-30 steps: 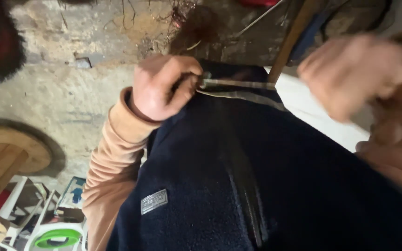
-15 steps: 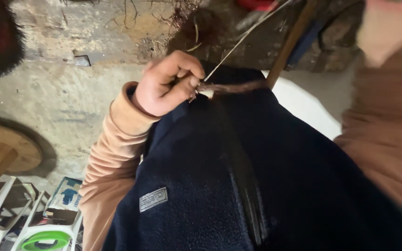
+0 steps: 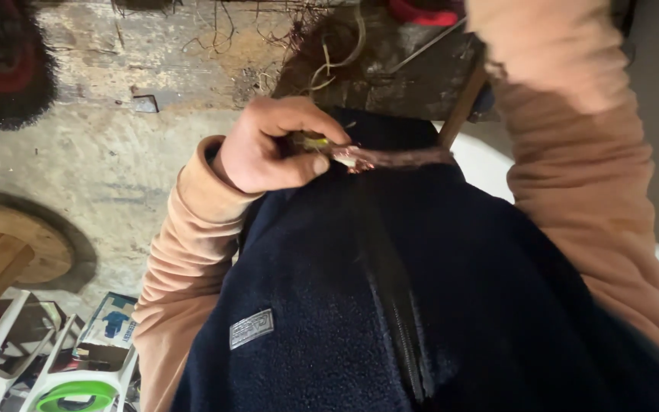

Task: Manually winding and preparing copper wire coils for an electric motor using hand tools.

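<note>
— What's at the centre of the frame?
— The left hand (image 3: pixel 268 149) pinching a thin brownish stem (image 3: pixel 390 158) (its near tip looks pale) above a dark fleece vest (image 3: pixel 360 305).
— Upper right?
— Just a peach sleeve (image 3: pixel 573 152); its hand is out of frame.

rough concrete floor (image 3: pixel 108 152), round wooden spool table (image 3: pixel 9 244), dim light.

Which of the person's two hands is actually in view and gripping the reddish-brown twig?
The left hand, fist closed around the twig at its end. The right shows only as a peach sleeve, its hand out of frame.
</note>
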